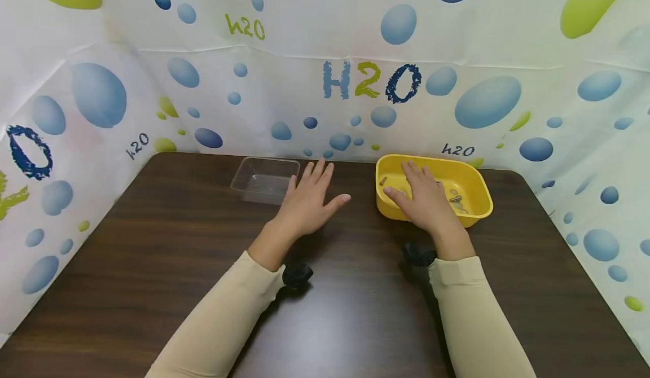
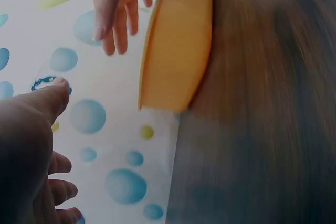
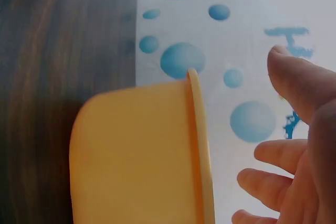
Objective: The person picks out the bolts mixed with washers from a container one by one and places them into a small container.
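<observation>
My left hand (image 1: 308,204) is held over the table just right of a clear plastic tray (image 1: 254,181), palm down, fingers spread and holding nothing. Its fingertips overlap the tray's right edge in the head view. Over the near-left part of a yellow plastic tub (image 1: 474,185) hovers my right hand (image 1: 426,200), fingers straight and thumb out to the side. Inside the tub lie several small metal screws (image 1: 455,199) and some pale small pieces, partly hidden by the hand. In the right wrist view the right fingers (image 3: 268,184) are above the tub's rim (image 3: 198,140), with nothing gripped.
Both containers stand on the far part of a dark wood-grain table (image 1: 167,254). Directly behind its back edge hangs a white curtain (image 1: 299,79) with blue and green spots and H2O lettering. A black wrist camera (image 1: 298,276) is worn below the left hand.
</observation>
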The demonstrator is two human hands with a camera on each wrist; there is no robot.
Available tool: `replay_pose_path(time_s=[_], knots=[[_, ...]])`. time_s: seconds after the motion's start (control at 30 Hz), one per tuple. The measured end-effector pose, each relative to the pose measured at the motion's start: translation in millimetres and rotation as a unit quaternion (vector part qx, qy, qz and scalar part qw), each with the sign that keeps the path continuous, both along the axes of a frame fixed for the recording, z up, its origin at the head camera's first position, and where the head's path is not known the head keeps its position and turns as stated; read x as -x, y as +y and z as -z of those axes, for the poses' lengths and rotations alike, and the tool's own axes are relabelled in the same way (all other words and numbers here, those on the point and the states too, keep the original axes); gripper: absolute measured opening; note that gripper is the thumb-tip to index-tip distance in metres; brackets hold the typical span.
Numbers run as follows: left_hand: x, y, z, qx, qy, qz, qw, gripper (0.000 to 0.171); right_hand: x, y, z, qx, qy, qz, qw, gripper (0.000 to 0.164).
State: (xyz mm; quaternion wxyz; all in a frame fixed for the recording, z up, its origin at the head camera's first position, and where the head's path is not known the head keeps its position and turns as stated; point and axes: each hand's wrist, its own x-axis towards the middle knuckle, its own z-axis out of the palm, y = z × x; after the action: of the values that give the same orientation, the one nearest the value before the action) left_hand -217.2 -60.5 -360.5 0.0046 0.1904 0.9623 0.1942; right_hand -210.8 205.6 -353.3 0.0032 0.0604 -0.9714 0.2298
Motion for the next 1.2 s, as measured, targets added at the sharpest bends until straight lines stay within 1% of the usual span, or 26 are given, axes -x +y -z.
replay_pose_path(time_s=[0.13, 0.2, 0.4, 0.53, 0.67, 0.8, 0.93, 1.07, 1.2], knots=[[2.1, 14, -0.7, -0.041, -0.019, 0.018, 0.9988, 0.086, 2.3, 7, -0.6, 0.003, -0.007, 0.005, 1.0, 0.089], [3.5, 22, -0.7, -0.05, -0.023, 0.023, 0.9982, 0.086, 3.4, 9, -0.3, 0.005, -0.012, 0.007, 1.0, 0.087], [9.6, 45, 1.1, -0.056, -0.028, 0.037, 0.9974, 0.086, 8.1, 10, 4.5, 0.024, -0.028, -0.001, 0.999, 0.078], [14.7, 57, 4.7, -0.066, -0.036, 0.041, 0.9963, 0.086, 14.4, 11, 4.5, 0.019, -0.032, -0.005, 0.999, 0.075], [17.8, 65, 11.3, -0.073, -0.044, 0.043, 0.9954, 0.085, 22.5, 10, 2.5, 0.018, -0.03, -0.003, 0.999, 0.07], [20.2, 72, 17.6, -0.084, -0.041, 0.051, 0.9944, 0.082, 31.4, 6, 1.4, 0.012, -0.022, -0.012, 1.0, 0.064], [21.4, 80, 22.4, -0.096, -0.039, 0.063, 0.9926, 0.078, 40.4, 3, 2.1, 0.006, -0.033, -0.021, 0.999, 0.058], [22.6, 89, 25.7, -0.095, -0.04, 0.071, 0.9921, 0.076, 49.4, 3, 3.6, 0.0, -0.042, -0.03, 0.999, 0.054], [24.3, 96, 27.5, -0.086, -0.036, 0.067, 0.9934, 0.071, 57.9, 8, 3.9, -0.01, -0.049, -0.034, 0.998, 0.052]])
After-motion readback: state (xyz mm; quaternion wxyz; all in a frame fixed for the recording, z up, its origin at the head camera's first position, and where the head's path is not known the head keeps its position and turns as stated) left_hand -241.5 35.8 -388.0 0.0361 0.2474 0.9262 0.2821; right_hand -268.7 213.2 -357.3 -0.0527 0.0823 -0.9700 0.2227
